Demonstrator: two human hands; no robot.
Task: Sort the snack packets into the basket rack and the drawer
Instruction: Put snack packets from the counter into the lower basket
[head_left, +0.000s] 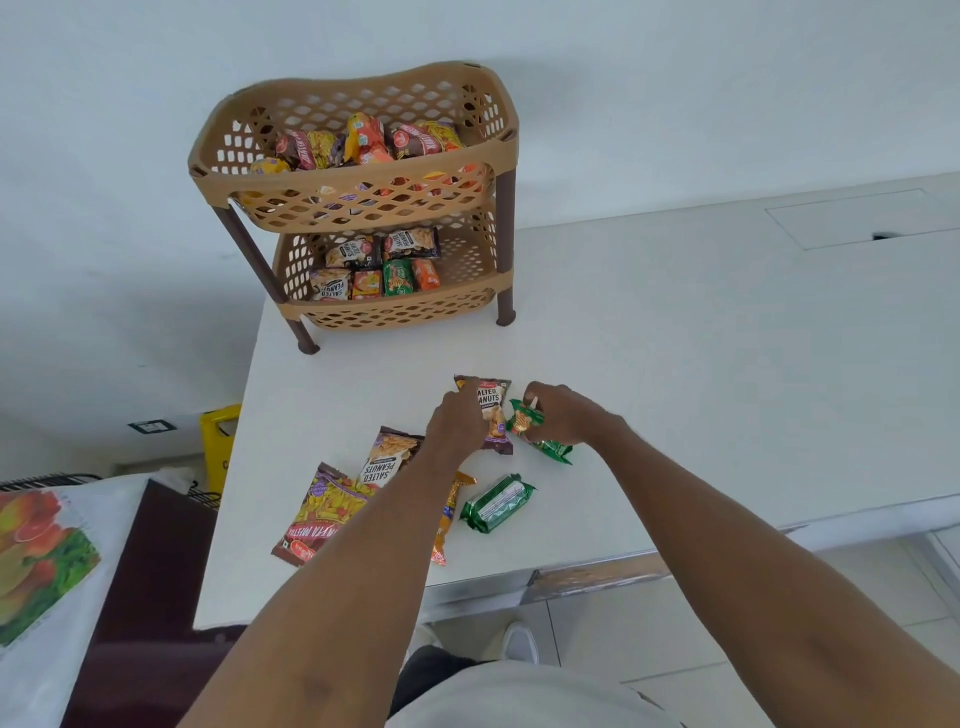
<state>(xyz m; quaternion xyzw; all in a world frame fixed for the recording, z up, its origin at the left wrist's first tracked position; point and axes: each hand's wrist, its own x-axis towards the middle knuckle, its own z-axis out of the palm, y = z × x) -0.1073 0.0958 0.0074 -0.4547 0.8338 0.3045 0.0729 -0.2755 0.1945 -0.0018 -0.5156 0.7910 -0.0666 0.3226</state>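
A tan two-tier basket rack (353, 195) stands at the table's far left, with several snack packets in both tiers. My left hand (457, 423) grips a salted peanuts packet (491, 400) lying on the table. Just to its right, my right hand (563, 413) is closed around a green packet (535, 426). Nearer to me lie a second salted peanuts packet (387, 460), a yellow and maroon packet (322, 512), an orange packet (449, 514) partly under my left forearm, and a green biscuit pack (496, 504). No drawer is visible.
The white table (727, 364) stretches to the right, with a recessed panel (862, 218) at its far right. Its front edge runs just past the packets. A cloth-covered surface (47, 551) with a fruit print and a yellow object (218, 431) sit lower left.
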